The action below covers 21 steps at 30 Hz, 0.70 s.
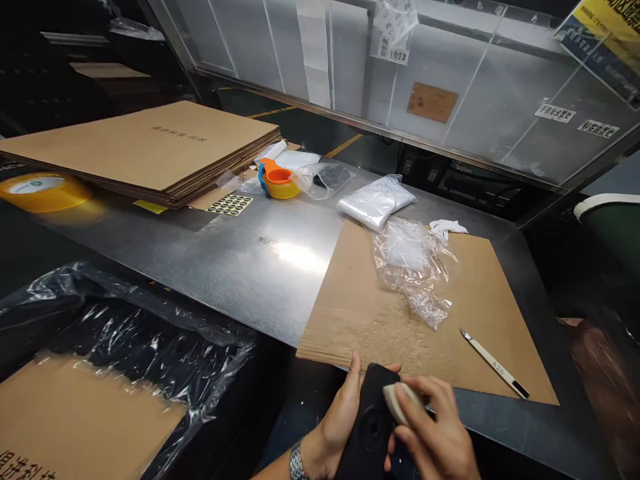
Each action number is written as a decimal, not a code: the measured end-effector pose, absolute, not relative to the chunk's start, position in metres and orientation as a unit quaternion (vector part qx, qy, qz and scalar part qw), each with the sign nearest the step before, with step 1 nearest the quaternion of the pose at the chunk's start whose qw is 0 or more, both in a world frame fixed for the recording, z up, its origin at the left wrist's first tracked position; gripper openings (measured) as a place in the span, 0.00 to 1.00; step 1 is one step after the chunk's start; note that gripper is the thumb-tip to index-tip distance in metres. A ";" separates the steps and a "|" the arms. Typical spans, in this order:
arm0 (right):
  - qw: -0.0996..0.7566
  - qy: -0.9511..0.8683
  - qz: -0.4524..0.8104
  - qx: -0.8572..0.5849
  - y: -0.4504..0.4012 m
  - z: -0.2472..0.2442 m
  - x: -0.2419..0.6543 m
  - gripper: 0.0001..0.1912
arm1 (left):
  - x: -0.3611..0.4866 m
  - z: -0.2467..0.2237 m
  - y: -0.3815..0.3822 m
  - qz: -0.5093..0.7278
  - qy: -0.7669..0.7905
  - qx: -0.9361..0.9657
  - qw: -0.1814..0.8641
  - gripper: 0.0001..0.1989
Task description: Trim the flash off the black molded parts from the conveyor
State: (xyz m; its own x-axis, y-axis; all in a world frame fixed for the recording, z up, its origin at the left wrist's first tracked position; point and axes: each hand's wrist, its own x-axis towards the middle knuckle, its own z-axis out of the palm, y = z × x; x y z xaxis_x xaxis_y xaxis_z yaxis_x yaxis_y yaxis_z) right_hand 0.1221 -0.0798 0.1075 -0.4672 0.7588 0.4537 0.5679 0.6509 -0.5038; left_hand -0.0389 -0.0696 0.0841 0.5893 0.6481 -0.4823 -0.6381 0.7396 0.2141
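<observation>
In the lower middle, my left hand is wrapped round a flat black part with a round recess and a hole in it. My right hand pinches a small beige rounded block against the black part's right edge. Both hands are just in front of the table edge, near a brown cardboard sheet. On that sheet lie a crumpled clear plastic bag and a white pen-like tool marked A26. The lower end of the black part runs out of view.
Stacked cardboard sheets and a yellow tape roll occupy the table's left. Behind are an orange-yellow tape ring, a sticker sheet, wrapped white packs and a white glove. A black-lined bin holding cardboard stands lower left.
</observation>
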 end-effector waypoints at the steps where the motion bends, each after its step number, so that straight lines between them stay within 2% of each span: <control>1: 0.321 -0.865 0.138 -0.359 -0.076 0.111 0.116 0.22 | -0.038 0.085 -0.072 0.365 0.274 0.014 0.890 0.37; 3: 0.298 -0.892 0.135 -0.311 -0.071 0.116 0.108 0.23 | -0.039 0.085 -0.076 0.360 0.255 0.022 0.897 0.37; 7: 0.245 -0.910 0.148 -0.298 -0.068 0.122 0.116 0.27 | -0.043 0.080 -0.080 0.263 0.213 0.025 0.941 0.45; 10: 0.256 -0.906 0.150 -0.302 -0.072 0.119 0.121 0.26 | -0.042 0.078 -0.079 0.252 0.217 0.019 0.943 0.47; 15: 0.288 -0.892 0.139 -0.321 -0.071 0.116 0.116 0.26 | -0.040 0.090 -0.081 0.342 0.311 0.069 0.884 0.35; 18: 0.277 -0.887 0.115 -0.352 -0.065 0.124 0.115 0.25 | -0.041 0.092 -0.084 0.352 0.355 0.137 0.855 0.33; 21: 0.251 -0.887 0.124 -0.368 -0.073 0.126 0.103 0.22 | -0.043 0.088 -0.079 0.392 0.337 0.101 0.850 0.31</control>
State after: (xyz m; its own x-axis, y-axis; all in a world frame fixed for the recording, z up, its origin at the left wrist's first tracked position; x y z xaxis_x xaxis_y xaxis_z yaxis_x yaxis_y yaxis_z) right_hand 0.1029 -0.0733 0.1264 -0.6032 0.7152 0.3531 0.5904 0.6980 -0.4054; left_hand -0.0431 -0.0793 0.0877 0.4650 0.7349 -0.4935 -0.5989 0.6717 0.4360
